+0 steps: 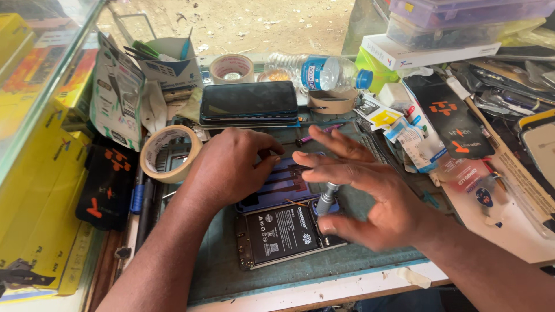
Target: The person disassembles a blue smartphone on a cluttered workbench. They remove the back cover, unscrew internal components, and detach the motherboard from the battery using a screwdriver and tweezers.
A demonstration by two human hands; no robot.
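Two bare hands work over an opened phone [289,231] lying face down on a worn green mat [219,271], its back cover off and the black battery showing. Starting at the left, yellow boxes [40,190] stack against a glass case [34,69], with a roll of tan tape [169,153] just beside the mat. The left hand [231,167] lies palm down on the purple back cover [286,182] next to the phone, fingers curled loosely and pressing it flat, gripping nothing. The right hand [364,196] is spread open above the phone's upper end, its thumb and fingertips closed lightly round the silver handle of a small screwdriver [326,199] that stands nearly upright there; the tip itself is hidden. This looks like a screw being turned near the top of the frame, partway through disassembly or reassembly, and the next move seems to call for keeping the driver vertical and seated so it does not slip onto the battery. Beyond the hands sit an intact dark phone [250,101], a second tape roll [231,68] and a plastic water bottle [318,72]. Rightward the bench is crowded with black accessory packets [451,118], plastic parts boxes [462,17] and loose tools; sandy ground shows past the counter.
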